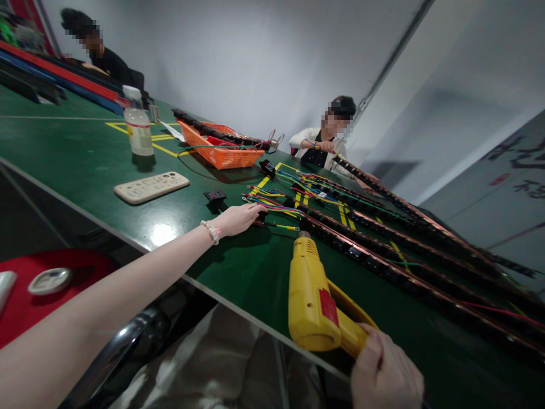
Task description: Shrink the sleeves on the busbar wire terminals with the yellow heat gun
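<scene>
My right hand (385,369) is wrapped round the handle of a yellow heat gun (313,295) at the table's front edge. Its metal nozzle points away from me, close to a yellow-green wire (287,227) with a ring terminal. My left hand (242,220), with a beaded bracelet, reaches over the table and its fingers rest at a dark part whose shape they mostly hide. Beyond the fingertips lies a bundle of coloured wires (276,207), beside long black and copper strips (353,250). A small black block (216,196) sits left of that hand.
A phone (151,188), a bottle (138,122) and an orange basket (219,156) holding strips stand on the green table (85,147). Across it, one person holds a long strip (383,196); another sits at far left. A red stool (25,307) is at lower left.
</scene>
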`<state>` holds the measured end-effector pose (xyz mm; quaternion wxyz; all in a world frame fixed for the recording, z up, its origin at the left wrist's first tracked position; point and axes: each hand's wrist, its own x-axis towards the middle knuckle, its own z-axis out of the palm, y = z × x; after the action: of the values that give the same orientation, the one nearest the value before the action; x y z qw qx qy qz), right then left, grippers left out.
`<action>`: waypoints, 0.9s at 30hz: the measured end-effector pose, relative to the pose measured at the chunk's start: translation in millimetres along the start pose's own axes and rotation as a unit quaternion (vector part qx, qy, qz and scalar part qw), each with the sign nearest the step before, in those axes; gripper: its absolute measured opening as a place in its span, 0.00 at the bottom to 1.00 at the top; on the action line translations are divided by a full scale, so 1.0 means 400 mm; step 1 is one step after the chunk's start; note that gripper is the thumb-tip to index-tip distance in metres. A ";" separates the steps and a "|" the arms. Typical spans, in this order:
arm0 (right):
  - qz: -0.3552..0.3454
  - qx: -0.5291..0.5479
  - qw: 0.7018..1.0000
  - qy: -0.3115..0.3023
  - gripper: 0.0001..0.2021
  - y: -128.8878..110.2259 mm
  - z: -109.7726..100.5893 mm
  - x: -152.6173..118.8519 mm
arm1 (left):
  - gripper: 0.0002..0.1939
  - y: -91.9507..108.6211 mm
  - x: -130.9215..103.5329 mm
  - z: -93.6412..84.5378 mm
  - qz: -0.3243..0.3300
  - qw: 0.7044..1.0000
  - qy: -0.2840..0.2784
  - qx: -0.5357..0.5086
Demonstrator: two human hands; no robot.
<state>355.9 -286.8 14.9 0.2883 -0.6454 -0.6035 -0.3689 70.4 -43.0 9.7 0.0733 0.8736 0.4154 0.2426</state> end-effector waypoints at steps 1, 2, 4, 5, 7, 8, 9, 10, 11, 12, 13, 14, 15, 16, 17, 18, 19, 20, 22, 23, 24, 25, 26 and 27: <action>0.002 -0.004 1.000 -0.001 0.21 -0.002 -0.001 0.001 | 0.21 -0.001 0.001 0.001 0.001 1.000 0.003 -0.002; 0.002 -0.006 1.000 -0.002 0.21 -0.003 -0.002 0.003 | 0.21 -0.001 0.001 0.003 0.002 1.000 0.008 -0.003; -0.001 -0.011 1.000 -0.004 0.22 -0.006 -0.004 0.005 | 0.21 -0.002 0.003 0.005 0.003 1.000 0.015 -0.008; -0.004 -0.014 1.000 -0.005 0.21 -0.007 -0.005 0.005 | 0.21 -0.003 0.004 0.007 0.004 1.000 0.018 -0.011; -0.009 -0.019 1.000 -0.003 0.21 -0.011 -0.007 0.003 | 0.20 -0.005 0.005 0.009 0.007 1.000 0.023 -0.019; -0.012 -0.022 1.000 -0.002 0.21 -0.014 -0.007 0.001 | 0.20 -0.006 0.005 0.010 0.008 0.999 0.025 -0.024; -0.016 -0.024 1.000 -0.003 0.20 -0.018 -0.008 -0.001 | 0.20 -0.007 0.006 0.012 0.007 0.999 0.028 -0.029; -0.018 -0.028 0.999 -0.004 0.20 -0.024 -0.010 -0.003 | 0.19 -0.008 0.007 0.013 0.005 0.999 0.030 -0.034; -0.019 -0.033 0.999 -0.005 0.20 -0.032 -0.011 -0.005 | 0.19 -0.008 0.008 0.015 0.003 0.999 0.033 -0.038; -0.020 -0.037 0.999 -0.008 0.20 -0.040 -0.013 -0.007 | 0.19 -0.009 0.009 0.017 0.000 0.998 0.037 -0.043; -0.018 -0.040 0.999 -0.010 0.20 -0.050 -0.015 -0.008 | 0.19 -0.009 0.010 0.018 -0.002 0.998 0.040 -0.048; -0.016 -0.040 0.999 -0.012 0.20 -0.060 -0.017 -0.009 | 0.18 -0.008 0.011 0.020 -0.003 0.998 0.043 -0.052; -0.014 -0.038 0.999 -0.014 0.20 -0.070 -0.019 -0.009 | 0.18 -0.008 0.012 0.021 -0.005 0.997 0.047 -0.056; -0.012 -0.033 0.999 -0.016 0.20 -0.079 -0.020 -0.010 | 0.18 -0.007 0.013 0.022 -0.006 0.997 0.050 -0.059; -0.009 -0.025 0.999 -0.018 0.20 -0.088 -0.022 -0.010 | 0.18 -0.006 0.014 0.023 -0.007 0.997 0.052 -0.060; -0.006 -0.017 1.000 -0.019 0.20 -0.096 -0.023 -0.010 | 0.17 -0.005 0.015 0.023 -0.008 0.997 0.054 -0.061; -0.001 -0.008 1.000 -0.022 0.19 -0.104 -0.024 -0.011 | 0.17 -0.004 0.015 0.022 -0.009 0.997 0.055 -0.062; 0.003 0.000 1.000 -0.025 0.19 -0.111 -0.024 -0.011 | 0.17 -0.002 0.015 0.022 -0.010 0.997 0.055 -0.061; 0.010 0.013 0.999 -0.029 0.18 -0.123 -0.024 -0.011 | 0.17 -0.001 0.015 0.021 -0.012 0.997 0.055 -0.061; 0.011 0.018 0.999 -0.031 0.17 -0.130 -0.024 -0.011 | 0.17 0.000 0.015 0.021 -0.013 0.996 0.057 -0.061; 0.010 0.024 0.999 -0.031 0.17 -0.136 -0.024 -0.010 | 0.17 0.001 0.015 0.021 -0.012 0.996 0.058 -0.061; 0.008 0.030 0.999 -0.031 0.16 -0.143 -0.023 -0.010 | 0.17 0.001 0.014 0.022 -0.011 0.996 0.060 -0.061; 0.005 0.038 0.999 -0.030 0.16 -0.149 -0.022 -0.008 | 0.17 0.001 0.014 0.022 -0.008 0.996 0.062 -0.062; 0.003 0.046 0.998 -0.031 0.16 -0.156 -0.021 -0.007 | 0.17 0.001 0.014 0.023 -0.005 0.996 0.064 -0.062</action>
<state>292.9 -288.8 12.8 0.3001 -0.6444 -0.6263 -0.3201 78.1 -38.6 3.8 0.1017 0.8478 0.4079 0.3232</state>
